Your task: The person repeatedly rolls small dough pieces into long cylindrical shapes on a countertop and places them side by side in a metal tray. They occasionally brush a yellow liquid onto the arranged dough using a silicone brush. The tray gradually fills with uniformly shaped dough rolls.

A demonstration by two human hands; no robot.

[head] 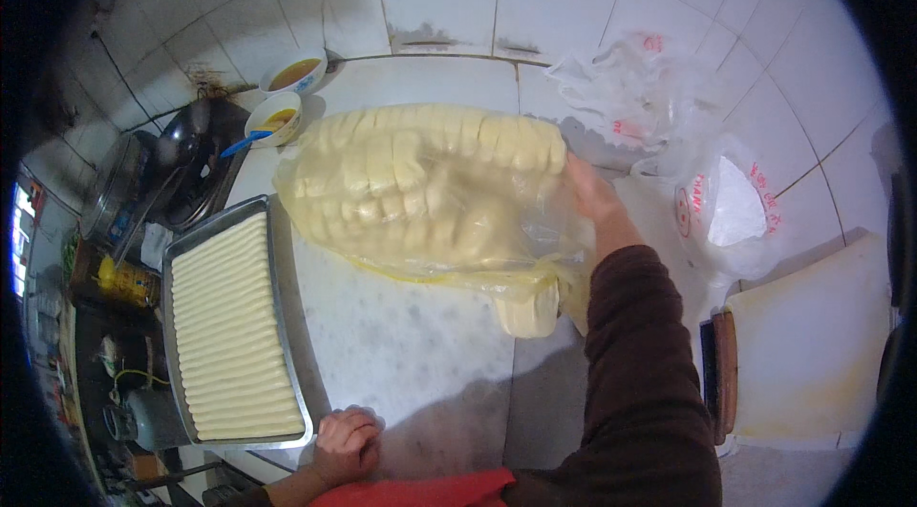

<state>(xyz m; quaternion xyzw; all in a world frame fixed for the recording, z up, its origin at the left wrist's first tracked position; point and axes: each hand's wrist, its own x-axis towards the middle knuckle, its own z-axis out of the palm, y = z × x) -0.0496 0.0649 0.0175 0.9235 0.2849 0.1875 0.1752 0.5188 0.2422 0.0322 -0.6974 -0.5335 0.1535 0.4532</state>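
Rows of cut pale dough pieces (387, 163) lie on the white tiled counter, mostly under a yellowish plastic sheet or bag (430, 270). My right hand (593, 190) reaches to the right end of the upper dough row; its fingertips are partly hidden, so its hold is unclear. One dough piece (530, 312) sticks out below the plastic's lower edge. My left hand (349, 437) rests with curled fingers at the counter's near edge, beside the lower right corner of a metal tray (309, 428) filled with thin dough strips (233, 335). Whether it holds anything is not visible.
Two bowls of brownish liquid (294, 75) stand at the back left, the nearer bowl (274, 120) with a blue-handled utensil (246, 143). A dark wok (204, 148) is at the left. White plastic bags (637, 95) and a bag of white contents (736, 209) lie right.
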